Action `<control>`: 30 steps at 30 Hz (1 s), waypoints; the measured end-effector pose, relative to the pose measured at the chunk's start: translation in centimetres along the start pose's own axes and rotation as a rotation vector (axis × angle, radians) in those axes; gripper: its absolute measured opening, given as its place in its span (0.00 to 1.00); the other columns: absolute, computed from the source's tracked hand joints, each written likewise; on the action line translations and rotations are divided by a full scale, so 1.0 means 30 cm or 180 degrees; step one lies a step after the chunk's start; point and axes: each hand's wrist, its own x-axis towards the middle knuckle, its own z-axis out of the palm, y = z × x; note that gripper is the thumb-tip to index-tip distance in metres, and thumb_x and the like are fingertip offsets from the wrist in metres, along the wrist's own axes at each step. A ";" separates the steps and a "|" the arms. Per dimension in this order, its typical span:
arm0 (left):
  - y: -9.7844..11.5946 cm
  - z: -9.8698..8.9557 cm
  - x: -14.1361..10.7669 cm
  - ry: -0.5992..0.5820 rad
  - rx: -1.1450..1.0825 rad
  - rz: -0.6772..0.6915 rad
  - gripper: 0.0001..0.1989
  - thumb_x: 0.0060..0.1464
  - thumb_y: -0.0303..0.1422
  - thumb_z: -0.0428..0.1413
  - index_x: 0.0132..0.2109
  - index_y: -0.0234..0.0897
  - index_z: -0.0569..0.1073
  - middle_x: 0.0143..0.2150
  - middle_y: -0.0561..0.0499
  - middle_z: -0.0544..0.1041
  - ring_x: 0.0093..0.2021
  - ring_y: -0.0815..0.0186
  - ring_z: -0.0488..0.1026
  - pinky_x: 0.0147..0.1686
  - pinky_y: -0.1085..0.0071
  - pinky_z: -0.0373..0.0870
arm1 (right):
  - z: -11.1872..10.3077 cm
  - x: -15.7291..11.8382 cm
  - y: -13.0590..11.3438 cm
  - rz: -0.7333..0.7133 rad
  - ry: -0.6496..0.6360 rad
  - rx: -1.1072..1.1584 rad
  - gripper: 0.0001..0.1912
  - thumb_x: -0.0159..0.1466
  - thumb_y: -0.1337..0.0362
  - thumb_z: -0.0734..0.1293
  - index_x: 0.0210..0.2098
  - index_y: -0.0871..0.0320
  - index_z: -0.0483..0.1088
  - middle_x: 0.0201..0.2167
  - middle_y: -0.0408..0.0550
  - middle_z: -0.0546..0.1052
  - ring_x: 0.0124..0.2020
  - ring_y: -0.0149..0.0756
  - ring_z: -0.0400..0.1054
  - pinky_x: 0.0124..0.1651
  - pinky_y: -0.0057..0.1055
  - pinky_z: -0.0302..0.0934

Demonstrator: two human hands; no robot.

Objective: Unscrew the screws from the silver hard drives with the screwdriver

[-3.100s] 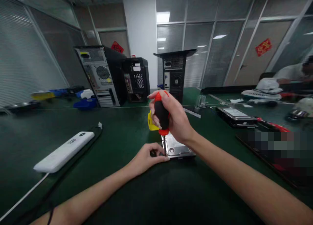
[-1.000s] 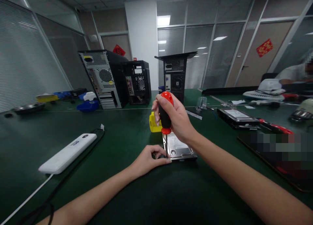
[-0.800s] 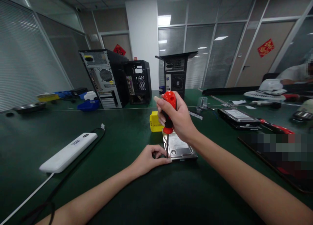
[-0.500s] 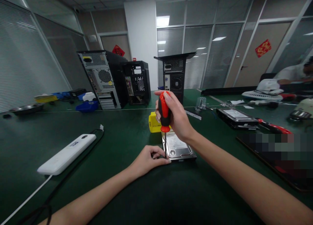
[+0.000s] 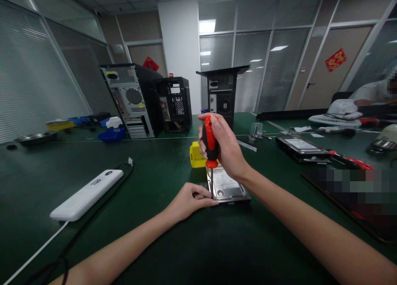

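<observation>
- Head view: my right hand (image 5: 227, 149) is clenched around the red-and-black screwdriver (image 5: 212, 152), thumb laid along the upper handle.
- The tool stands nearly upright, shaft down, at the near left corner of the hard drive (image 5: 228, 188).
- The hard drive lies flat on the green table (image 5: 149, 171), label side up, partly hidden by my right hand.
- My left hand (image 5: 187, 203) rests just left of the drive, fingers curled, thumb tip beside the shaft at the same corner. Whether these fingers grasp the drive, the shaft tip or a small part, I cannot tell.
- Change: under a second ago my right fingers covered more of the handle; its black side and red panel now show. The handle has turned.
- Unchanged: shaft tip, left hand and drive keep their places relative to one another.
- Meaning, as judged: turning is being worked in strokes at this single corner. Loosening or tightening cannot be determined.
- Surroundings: a yellow plastic piece (image 5: 196, 155) lies just beyond the drive, on the far left; a second drive (image 5: 300, 146) lies well apart, on the far right.
</observation>
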 end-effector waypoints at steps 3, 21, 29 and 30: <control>-0.003 -0.001 0.001 -0.0011 0.0001 0.0024 0.19 0.44 0.44 0.62 0.37 0.32 0.80 0.19 0.58 0.56 0.22 0.72 0.52 0.25 0.74 0.50 | 0.003 -0.002 -0.001 0.0003 -0.0040 -0.0094 0.12 0.65 0.52 0.59 0.43 0.52 0.62 0.26 0.40 0.62 0.21 0.25 0.57 0.21 0.24 0.54; -0.011 0.001 -0.004 -0.0042 -0.0066 0.0228 0.18 0.45 0.42 0.62 0.37 0.32 0.79 0.21 0.58 0.56 0.23 0.72 0.52 0.26 0.74 0.51 | 0.018 -0.010 -0.004 0.0058 -0.0250 -0.0108 0.10 0.64 0.56 0.60 0.41 0.54 0.61 0.25 0.39 0.63 0.22 0.24 0.59 0.22 0.23 0.57; -0.010 0.006 0.002 0.0105 -0.0001 0.0288 0.17 0.44 0.40 0.63 0.36 0.30 0.79 0.20 0.59 0.56 0.23 0.73 0.51 0.25 0.75 0.48 | 0.006 0.025 -0.030 0.0330 -0.0488 -0.0132 0.10 0.62 0.59 0.63 0.38 0.56 0.58 0.29 0.39 0.67 0.24 0.24 0.63 0.27 0.24 0.63; -0.010 0.006 0.002 0.0105 -0.0002 0.0309 0.16 0.44 0.40 0.63 0.36 0.30 0.79 0.20 0.59 0.56 0.23 0.73 0.51 0.25 0.75 0.48 | -0.004 0.034 -0.043 0.0502 -0.0538 -0.0179 0.10 0.61 0.60 0.64 0.37 0.56 0.57 0.28 0.39 0.68 0.25 0.25 0.64 0.28 0.25 0.64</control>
